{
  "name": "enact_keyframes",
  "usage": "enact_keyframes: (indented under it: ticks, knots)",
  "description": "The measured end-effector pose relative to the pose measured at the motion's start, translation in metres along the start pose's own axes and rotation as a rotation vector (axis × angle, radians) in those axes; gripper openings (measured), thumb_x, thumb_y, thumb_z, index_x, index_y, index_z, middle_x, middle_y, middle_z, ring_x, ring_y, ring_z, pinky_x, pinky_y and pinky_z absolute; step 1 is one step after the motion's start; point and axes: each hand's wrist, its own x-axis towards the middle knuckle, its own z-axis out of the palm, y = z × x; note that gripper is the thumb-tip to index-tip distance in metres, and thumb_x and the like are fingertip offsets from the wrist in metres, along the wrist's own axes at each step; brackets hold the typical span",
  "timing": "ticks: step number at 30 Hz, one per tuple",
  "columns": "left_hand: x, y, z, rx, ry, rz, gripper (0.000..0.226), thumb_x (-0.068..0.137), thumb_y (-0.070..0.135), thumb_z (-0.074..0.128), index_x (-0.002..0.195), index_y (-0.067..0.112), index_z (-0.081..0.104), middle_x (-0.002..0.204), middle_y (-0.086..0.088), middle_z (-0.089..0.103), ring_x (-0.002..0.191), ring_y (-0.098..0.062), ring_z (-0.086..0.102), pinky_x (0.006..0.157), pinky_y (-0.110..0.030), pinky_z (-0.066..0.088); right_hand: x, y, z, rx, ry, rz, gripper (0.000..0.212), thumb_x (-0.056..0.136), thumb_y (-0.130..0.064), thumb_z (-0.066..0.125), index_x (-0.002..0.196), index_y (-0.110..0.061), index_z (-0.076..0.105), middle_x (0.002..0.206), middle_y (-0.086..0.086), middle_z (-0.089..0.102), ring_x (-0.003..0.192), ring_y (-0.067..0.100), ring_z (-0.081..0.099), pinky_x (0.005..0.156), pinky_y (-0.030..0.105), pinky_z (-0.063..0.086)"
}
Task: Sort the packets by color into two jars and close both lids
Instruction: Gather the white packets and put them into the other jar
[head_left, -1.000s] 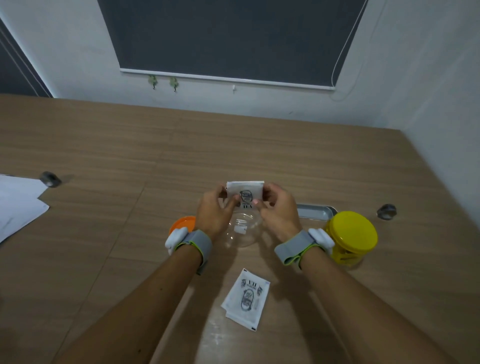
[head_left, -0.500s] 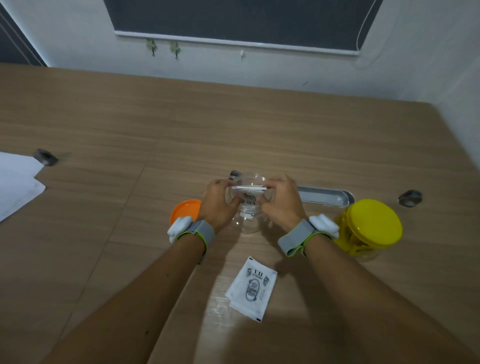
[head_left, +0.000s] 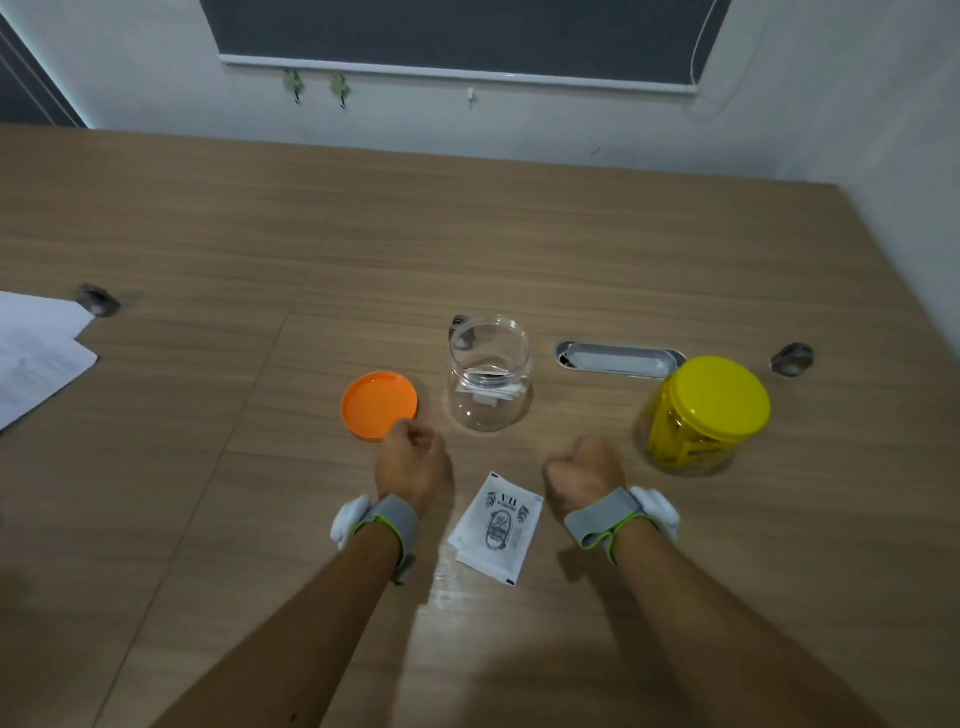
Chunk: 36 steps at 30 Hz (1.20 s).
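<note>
An open clear jar (head_left: 490, 382) stands mid-table with white packets inside it. Its orange lid (head_left: 378, 404) lies upside down on the table to its left. To the right stands a second jar (head_left: 696, 436), full of yellow packets and closed with a yellow lid (head_left: 719, 396). A white packet (head_left: 497, 527) with a dark print lies flat on the table, between my wrists. My left hand (head_left: 413, 465) is curled just in front of the orange lid and holds nothing. My right hand (head_left: 584, 474) is a loose fist right of the packet, also with nothing in it.
A metal cable slot (head_left: 618, 358) is set into the wooden table behind the jars. Small round metal fittings (head_left: 790, 358) sit at the right and at the far left (head_left: 97, 300). White paper sheets (head_left: 31, 353) lie at the left edge. A wall stands behind.
Both hands held a white packet over the clear jar, pushed it in, let go and drew back towards me. The packet now lies inside the jar.
</note>
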Motion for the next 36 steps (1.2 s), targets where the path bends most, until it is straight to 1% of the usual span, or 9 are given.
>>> enact_keyframes:
  ticks: [4, 9, 15, 18, 21, 26, 29, 32, 36]
  knots:
    - [-0.022, -0.023, 0.015, 0.215, -0.293, -0.136, 0.013, 0.084, 0.026, 0.071, 0.08, 0.016, 0.063, 0.09, -0.009, 0.072, 0.096, -0.03, 0.068, 0.083, -0.032, 0.052, -0.016, 0.02, 0.017, 0.095, -0.355, 0.206, 0.034, 0.083, -0.028, 0.073, 0.066, -0.008, 0.051, 0.068, 0.014, 0.049, 0.063, 0.025, 0.046, 0.062, 0.036, 0.037]
    - [-0.034, -0.033, 0.032, 0.297, -0.453, -0.129, 0.031, 0.08, 0.035, 0.081, 0.094, 0.009, 0.07, 0.101, -0.01, 0.074, 0.099, -0.025, 0.069, 0.078, -0.029, 0.051, -0.029, 0.019, 0.039, 0.169, -0.328, 0.182, 0.027, 0.079, -0.023, 0.077, 0.079, 0.001, 0.064, 0.08, 0.018, 0.063, 0.071, 0.029, 0.063, 0.067, 0.035, 0.05]
    - [-0.042, -0.028, 0.037, 0.059, -0.533, -0.15, 0.024, 0.089, 0.015, 0.073, 0.106, -0.002, 0.074, 0.105, -0.018, 0.075, 0.089, -0.027, 0.071, 0.083, -0.036, 0.059, -0.041, 0.018, 0.036, 0.29, -0.325, 0.132, 0.029, 0.081, -0.011, 0.077, 0.103, 0.007, 0.073, 0.103, 0.028, 0.072, 0.097, 0.042, 0.071, 0.09, 0.057, 0.057]
    - [-0.043, -0.013, 0.022, -0.101, -0.52, -0.121, 0.024, 0.086, 0.008, 0.075, 0.106, -0.003, 0.07, 0.105, -0.02, 0.074, 0.089, -0.028, 0.071, 0.076, -0.034, 0.06, -0.045, 0.012, 0.021, 0.458, -0.384, 0.171, 0.022, 0.082, -0.006, 0.078, 0.102, 0.003, 0.075, 0.096, 0.022, 0.076, 0.084, 0.035, 0.074, 0.081, 0.055, 0.061]
    - [-0.04, 0.013, 0.002, -0.199, -0.516, -0.03, 0.027, 0.085, 0.005, 0.076, 0.108, -0.005, 0.069, 0.107, -0.022, 0.074, 0.099, -0.034, 0.072, 0.085, -0.041, 0.061, -0.047, -0.006, -0.006, 0.507, -0.477, 0.048, 0.022, 0.086, -0.002, 0.073, 0.107, -0.004, 0.073, 0.101, 0.014, 0.077, 0.08, 0.023, 0.075, 0.065, 0.035, 0.061]
    - [-0.016, 0.068, -0.029, -0.285, -0.45, 0.228, 0.027, 0.085, 0.0, 0.074, 0.111, -0.005, 0.069, 0.109, -0.019, 0.074, 0.096, -0.024, 0.071, 0.085, -0.029, 0.06, -0.038, -0.062, -0.051, 0.495, -0.34, -0.315, 0.028, 0.085, 0.003, 0.072, 0.113, -0.002, 0.069, 0.096, 0.006, 0.073, 0.071, 0.003, 0.069, 0.057, 0.013, 0.055]
    - [0.009, 0.101, -0.036, -0.308, -0.33, 0.363, 0.025, 0.085, -0.003, 0.073, 0.109, -0.004, 0.067, 0.105, -0.019, 0.073, 0.093, -0.023, 0.07, 0.083, -0.024, 0.059, -0.028, -0.099, -0.064, 0.551, -0.184, -0.528, 0.024, 0.083, 0.004, 0.074, 0.096, -0.015, 0.069, 0.089, -0.002, 0.072, 0.07, -0.002, 0.069, 0.065, 0.015, 0.058]
    - [0.037, 0.123, -0.033, -0.289, -0.26, 0.441, 0.022, 0.085, 0.004, 0.076, 0.106, 0.004, 0.071, 0.101, -0.013, 0.076, 0.093, -0.021, 0.072, 0.088, -0.03, 0.057, -0.008, -0.124, -0.064, 0.522, -0.019, -0.656, 0.026, 0.082, -0.002, 0.077, 0.086, -0.025, 0.066, 0.088, 0.0, 0.073, 0.082, 0.017, 0.072, 0.077, 0.027, 0.059]
    - [0.067, 0.121, -0.018, -0.108, -0.216, 0.476, 0.019, 0.084, 0.018, 0.078, 0.103, 0.017, 0.075, 0.101, 0.004, 0.075, 0.1, -0.009, 0.068, 0.093, -0.031, 0.049, 0.024, -0.126, -0.051, 0.344, 0.136, -0.651, 0.02, 0.08, -0.013, 0.079, 0.098, -0.018, 0.072, 0.093, -0.003, 0.072, 0.087, 0.016, 0.068, 0.086, 0.034, 0.056]
